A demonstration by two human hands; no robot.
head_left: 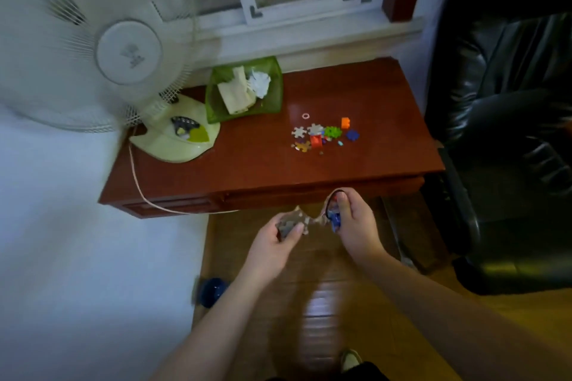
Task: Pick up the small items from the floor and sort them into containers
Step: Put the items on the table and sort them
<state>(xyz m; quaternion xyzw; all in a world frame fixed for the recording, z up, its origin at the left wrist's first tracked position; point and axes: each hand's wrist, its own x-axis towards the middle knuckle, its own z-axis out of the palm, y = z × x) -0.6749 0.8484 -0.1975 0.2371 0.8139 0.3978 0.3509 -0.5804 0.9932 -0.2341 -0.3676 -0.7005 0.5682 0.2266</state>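
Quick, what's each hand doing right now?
Left hand: closed on grey puzzle pieces.
Right hand: closed on small blue items and a dark band.

No text, number or brand could be read anywhere. The round hub point(128, 52) of the fan point(93, 40) carried a pale embossed mark, too blurred to make out, and nothing else bore lettering.
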